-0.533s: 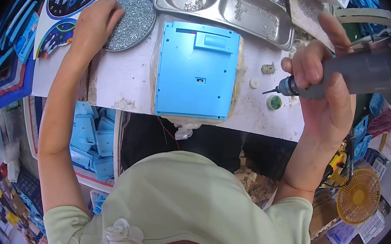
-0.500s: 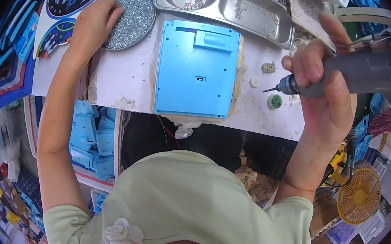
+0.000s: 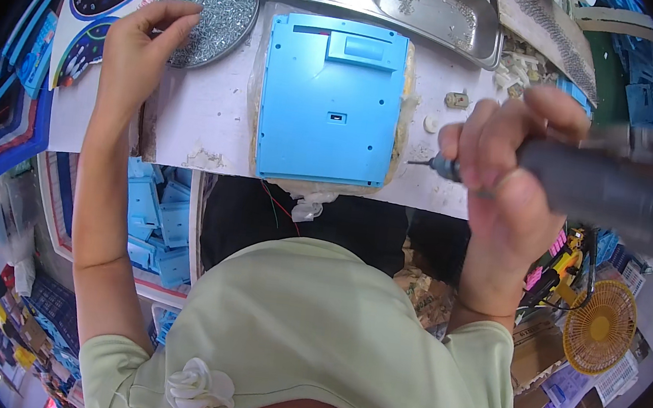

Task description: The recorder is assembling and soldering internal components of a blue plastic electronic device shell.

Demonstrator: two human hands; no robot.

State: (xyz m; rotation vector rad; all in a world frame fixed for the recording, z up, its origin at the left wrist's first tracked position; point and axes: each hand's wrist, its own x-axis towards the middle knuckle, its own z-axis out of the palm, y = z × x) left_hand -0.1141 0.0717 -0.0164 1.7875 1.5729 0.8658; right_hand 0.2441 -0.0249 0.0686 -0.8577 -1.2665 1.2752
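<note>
A light-blue plastic housing [image 3: 304, 121] lies flat in front of me on a pad wrapped in clear plastic [image 3: 408, 92]. At the near edge of the round tray [image 3: 242, 41], heaped with small silvery screws [image 3: 220, 6], is my left hand [image 3: 136, 49]. Its thumb and forefinger are pinched together; whatever they hold is too small to make out. My right hand [image 3: 513, 157] is wrapped round a dark grey electric screwdriver [image 3: 587, 177], blurred by motion. The thin bit points left and stops just short of the housing's right side.
A divided steel tray [image 3: 372, 0] with scattered small metal parts stands behind the housing. To its right are a small cylindrical part [image 3: 457, 100] and a white disc [image 3: 431, 124]. Blue plastic parts [image 3: 152, 212] fill a container below the table edge. A yellow fan [image 3: 601, 326] stands lower right.
My left hand has drawn back from the screws toward the tray's near rim. My right hand has brought the screwdriver left and slightly nearer me, so its bit is closer to the housing.
</note>
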